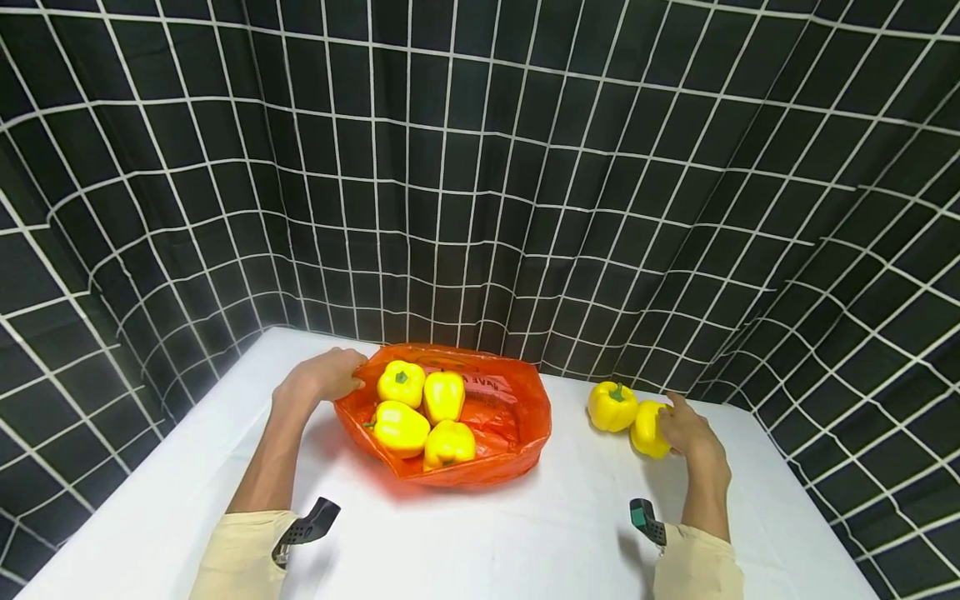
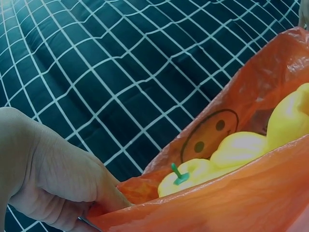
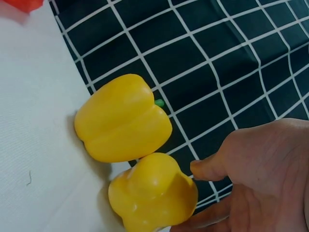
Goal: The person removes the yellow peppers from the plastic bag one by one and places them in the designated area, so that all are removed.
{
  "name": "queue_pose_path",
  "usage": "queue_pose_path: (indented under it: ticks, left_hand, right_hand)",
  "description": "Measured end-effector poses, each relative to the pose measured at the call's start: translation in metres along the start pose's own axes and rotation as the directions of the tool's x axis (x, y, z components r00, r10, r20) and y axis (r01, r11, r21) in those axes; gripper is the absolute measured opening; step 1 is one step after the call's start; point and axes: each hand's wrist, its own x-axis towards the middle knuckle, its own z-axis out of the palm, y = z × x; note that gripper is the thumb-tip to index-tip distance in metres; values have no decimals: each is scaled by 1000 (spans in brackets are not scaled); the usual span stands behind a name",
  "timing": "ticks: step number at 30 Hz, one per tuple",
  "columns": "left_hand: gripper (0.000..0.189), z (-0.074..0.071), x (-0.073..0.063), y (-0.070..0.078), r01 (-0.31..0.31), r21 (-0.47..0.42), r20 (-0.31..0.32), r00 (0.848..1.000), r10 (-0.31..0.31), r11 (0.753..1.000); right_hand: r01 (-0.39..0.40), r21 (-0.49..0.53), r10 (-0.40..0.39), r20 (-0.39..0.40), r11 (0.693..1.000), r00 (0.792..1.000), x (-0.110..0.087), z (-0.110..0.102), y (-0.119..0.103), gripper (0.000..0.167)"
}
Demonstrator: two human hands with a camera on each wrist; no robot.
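An orange-red plastic bag [image 1: 480, 477] lies open-mouthed on the table, with several yellow bell peppers [image 1: 401, 429] inside it. My left hand [image 1: 324, 377] pinches the bag's left rim; in the left wrist view its fingertips are tucked behind the plastic [image 2: 203, 208]. Off to the right, two more yellow bell peppers sit side by side, the farther one [image 1: 611, 408] with its green stem up. My right hand [image 1: 688, 429] is at the nearer pepper [image 3: 154, 193], thumb stretched out by its side and fingers extended along its lower edge.
A white-covered table [image 1: 555, 533] carries everything. A black cloth with a white grid [image 1: 465, 208] rises behind the table and along both sides. Each wrist wears a dark strap-on device, one on the left [image 1: 315, 521] and one on the right [image 1: 647, 521].
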Motion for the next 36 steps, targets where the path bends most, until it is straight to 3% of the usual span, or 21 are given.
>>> queue_pose_path:
  ticks: [8,13,18,22,25,30,36]
  left_hand:
    - [28,1,1,-1,-5,-4,2,1000,5,1000]
    - [28,1,-1,0,-2,-6,-3,1000,1,1000]
    - [27,0,0,-1,-17,-5,-9,1000,17,1000]
    - [24,-1,0,0,-63,23,-20,998,64,998]
    - [24,-2,0,0,-76,42,-22,997,77,996]
    - [26,-2,0,0,-63,37,-20,998,64,997]
    - [28,-2,-2,0,-63,37,-21,998,64,997]
  right_hand:
    - [-60,-36,58,-53,998,997,-6,-5,-9,65]
    - [-45,-59,39,-100,997,994,-14,-11,-21,66]
    - [34,-88,-46,-136,996,990,-28,-18,-39,65]
    - [159,-112,-173,-131,981,976,-42,-18,-58,61]
    - [272,-125,-285,-111,954,952,-52,-14,-74,58]
    - [429,-132,-443,-107,893,890,-60,-2,-97,52]
    - [531,-142,-547,-112,835,830,-62,10,-108,48]
